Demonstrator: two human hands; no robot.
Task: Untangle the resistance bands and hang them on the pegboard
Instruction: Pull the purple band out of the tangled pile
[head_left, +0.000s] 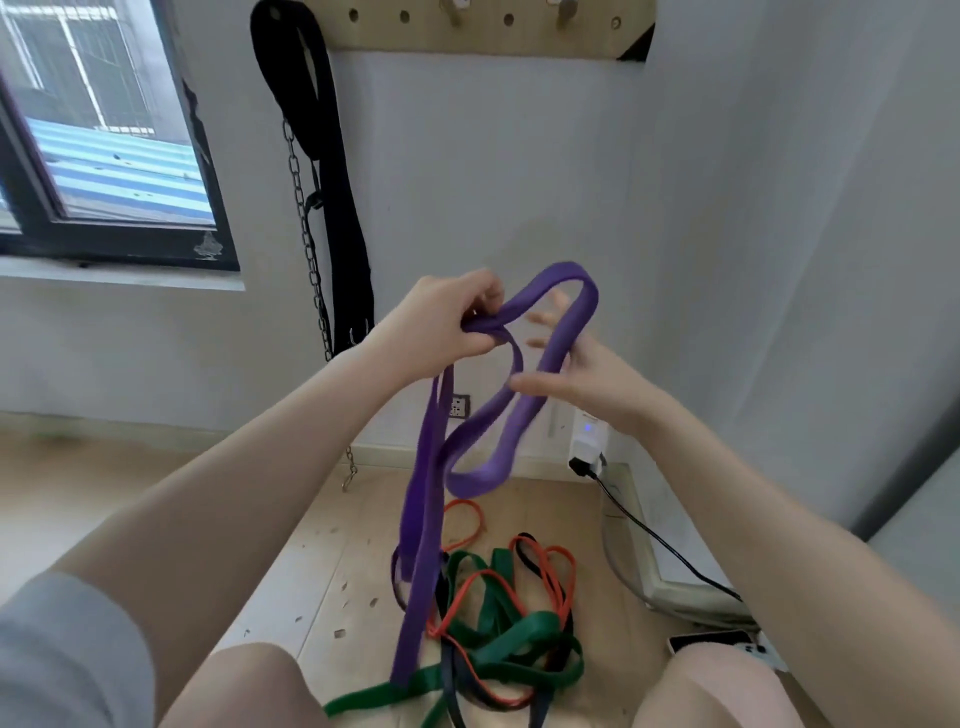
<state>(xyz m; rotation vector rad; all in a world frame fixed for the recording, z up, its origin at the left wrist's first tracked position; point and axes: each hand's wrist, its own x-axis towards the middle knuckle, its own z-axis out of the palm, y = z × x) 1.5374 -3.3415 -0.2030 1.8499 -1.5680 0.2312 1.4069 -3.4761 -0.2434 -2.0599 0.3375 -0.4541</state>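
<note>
A wide purple band (431, 499) hangs in front of me in loops, its lower end trailing into the pile on the floor. My left hand (436, 327) pinches a folded part of it at chest height. My right hand (571, 364) is just to the right with straight, spread fingers pushed through the band's upper loop, which drapes over them. On the floor between my knees lies a tangle of green (519, 634), orange (550, 566) and black bands. The wooden pegboard (493, 28) with pegs is high on the wall ahead.
A black belt (332, 182) with a chain (306, 234) hangs from the pegboard's left side. A window (98, 135) is at the left. A white charger (589, 436) with a black cable sits in a wall socket. A phone (717, 642) lies on the floor at the right.
</note>
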